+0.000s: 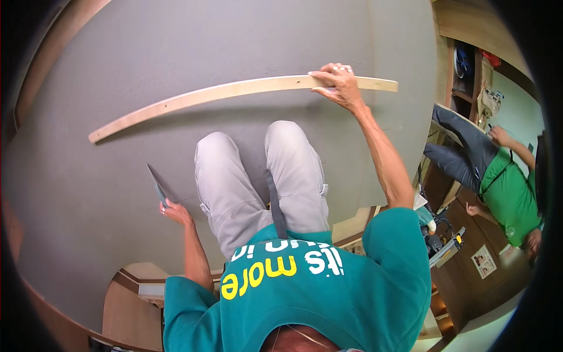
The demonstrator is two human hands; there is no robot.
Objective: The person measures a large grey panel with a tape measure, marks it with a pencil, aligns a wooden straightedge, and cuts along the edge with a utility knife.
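Note:
A long pale wooden strip (234, 89) stretches across the grey board in front of my knees. Small dark holes or marks show along it. My right hand (342, 88) grips the strip near its right end, thumb on the near edge and fingers over the far edge. Lower left, my left hand (177, 212) closes round the near end of a thin, dark grey tool (156, 183) that tapers to a point. The tool's exact kind is unclear, and its handle is mostly hidden by the fingers. Its tip points away from me, apart from the strip.
I kneel on the wide grey board (281, 41). A person in a green shirt (509, 196) is at the right, beyond the board's edge. Near them are dark equipment (446, 237) and a brown wood surface (469, 287). A curved wooden edge (50, 56) runs along the far left.

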